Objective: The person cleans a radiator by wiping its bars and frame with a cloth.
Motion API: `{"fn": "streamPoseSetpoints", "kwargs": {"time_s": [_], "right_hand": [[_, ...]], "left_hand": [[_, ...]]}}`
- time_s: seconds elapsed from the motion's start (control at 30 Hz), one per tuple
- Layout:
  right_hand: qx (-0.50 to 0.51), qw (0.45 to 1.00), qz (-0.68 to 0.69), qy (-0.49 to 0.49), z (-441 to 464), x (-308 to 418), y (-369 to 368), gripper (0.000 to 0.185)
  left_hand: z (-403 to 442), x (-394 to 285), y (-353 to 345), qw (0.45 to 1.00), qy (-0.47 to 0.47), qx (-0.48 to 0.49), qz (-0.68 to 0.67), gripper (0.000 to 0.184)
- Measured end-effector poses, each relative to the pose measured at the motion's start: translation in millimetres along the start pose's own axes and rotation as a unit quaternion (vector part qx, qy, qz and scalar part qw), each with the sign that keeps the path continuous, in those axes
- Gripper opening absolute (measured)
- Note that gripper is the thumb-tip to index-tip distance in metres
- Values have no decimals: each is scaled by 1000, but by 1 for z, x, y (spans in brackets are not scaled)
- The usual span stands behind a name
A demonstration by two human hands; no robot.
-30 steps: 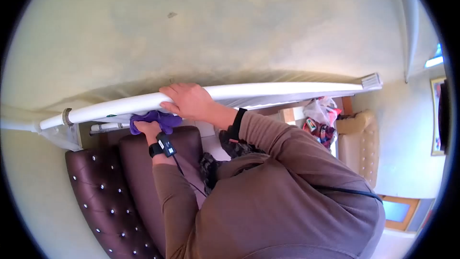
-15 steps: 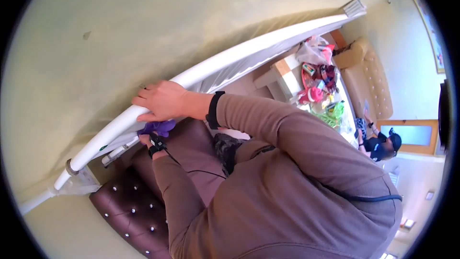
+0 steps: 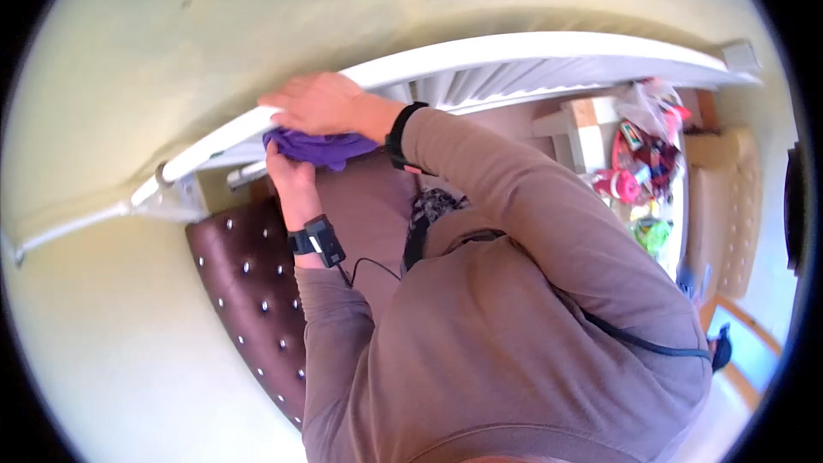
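Note:
A purple cloth (image 3: 330, 152) hangs bunched against the front side of the white radiator (image 3: 506, 50), just below its top edge. My left hand (image 3: 291, 178) grips the cloth from beneath, fingers closed on its left end. Over the radiator's top edge lies my right hand (image 3: 319, 103), its fingers stretched toward the wall and slightly blurred. The cloth shows right under the right palm; whether that palm presses on it, I cannot tell. Each wrist wears a black strap, and a cable runs from the left wrist device (image 3: 319, 240).
A dark brown tufted seat (image 3: 257, 270) stands below the radiator's left end, by a white pipe (image 3: 77, 227). At right, a table (image 3: 587, 146) bears a plastic bag (image 3: 647, 107) and a pink bottle (image 3: 617, 184). Beyond are a tan sofa (image 3: 724, 206) and a person's dark cap (image 3: 723, 347).
The view has turned and shifted. My left hand has come up closer to the radiator's top edge with the purple cloth, which shows more spread out. My right hand stays on the top edge.

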State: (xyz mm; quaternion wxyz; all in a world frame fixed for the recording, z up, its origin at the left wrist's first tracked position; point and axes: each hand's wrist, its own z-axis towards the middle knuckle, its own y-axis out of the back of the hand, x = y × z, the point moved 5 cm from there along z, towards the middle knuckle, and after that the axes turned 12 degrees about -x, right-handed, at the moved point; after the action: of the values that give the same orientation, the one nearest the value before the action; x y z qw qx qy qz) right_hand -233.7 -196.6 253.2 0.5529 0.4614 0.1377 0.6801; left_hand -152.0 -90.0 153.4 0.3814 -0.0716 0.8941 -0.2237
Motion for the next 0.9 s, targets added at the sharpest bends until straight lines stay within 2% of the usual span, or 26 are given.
{"fn": "streamPoseSetpoints", "kwargs": {"time_s": [0.03, 0.1, 0.17, 0.2, 0.23, 0.3, 0.33, 0.37, 0.4, 0.43, 0.47, 0.5, 0.57, 0.63, 0.67, 0.7, 0.73, 0.77, 0.8, 0.83, 0.87, 0.9], "right_hand": [[-34, 998, 47, 15, -1, 2, 1, 40], [-131, 969, 204, -45, -15, 5, 27, 38], [-163, 952, 243, -93, -58, 8, 56, 42], [-151, 943, 257, -147, -87, 3, 66, 46], [-134, 932, 267, -205, -122, -2, 71, 50], [-107, 818, 411, -388, -209, -28, 35, 60], [-85, 708, 514, -478, -234, -26, 40, 61], [-61, 576, 599, -553, -254, -25, 43, 62], [-59, 574, 603, -551, -264, -33, 48, 62], [-62, 529, 613, -584, -278, -42, 52, 59], [-64, 483, 619, -616, -291, -48, 55, 56], [-64, 481, 620, -617, -298, -53, 61, 56], [-168, 467, 624, -605, -307, -70, 84, 49], [-210, 466, 620, -596, -314, -80, 105, 43], [-220, 562, 551, -576, -310, -84, 125, 41], [-227, 649, 476, -549, -302, -85, 144, 38], [-205, 698, 433, -533, -292, -82, 157, 33], [-209, 698, 432, -531, -278, -79, 169, 33], [-193, 801, 351, -444, -251, -68, 184, 34], [-173, 884, 260, -347, -225, -54, 194, 35], [-189, 927, 182, -267, -200, -41, 200, 39], [-201, 957, 99, -182, -174, -30, 201, 43]], "left_hand": [[-18, -6, -2, 1000, -3, -13, -15, 40], [-55, -13, -2, 999, -22, -5, -35, 41], [-104, -10, -10, 998, -37, 45, -26, 41], [-123, -1, -11, 996, -38, 77, -16, 42], [-146, 14, -14, 998, -40, 36, 31, 42], [-167, 57, -19, 995, 7, 28, 95, 39], [-159, 90, -11, 989, 34, 36, 142, 39], [-178, 108, -32, 976, -8, 87, 202, 38], [-164, 140, -28, 935, -89, 125, 320, 37], [-161, 164, -33, 785, -231, 216, 533, 42], [-174, 177, -52, 673, -386, 268, 570, 43], [-195, 174, -67, 619, -471, 261, 572, 42], [-213, 161, -88, 542, -415, 313, 660, 41], [-227, 125, -104, 558, -354, 346, 666, 34], [-224, 103, -106, 576, -378, 328, 647, 30], [-219, 77, -104, 622, -418, 256, 610, 30], [-209, 52, -101, 600, -422, 171, 658, 31], [-197, 29, -99, 610, -451, 118, 641, 30], [-186, 7, -97, 583, -494, 71, 641, 26], [-170, -10, -95, 533, -564, 44, 629, 23], [-155, -25, -93, 532, -567, 17, 629, 23], [-139, -36, -94, 497, -630, 31, 596, 22]]}}
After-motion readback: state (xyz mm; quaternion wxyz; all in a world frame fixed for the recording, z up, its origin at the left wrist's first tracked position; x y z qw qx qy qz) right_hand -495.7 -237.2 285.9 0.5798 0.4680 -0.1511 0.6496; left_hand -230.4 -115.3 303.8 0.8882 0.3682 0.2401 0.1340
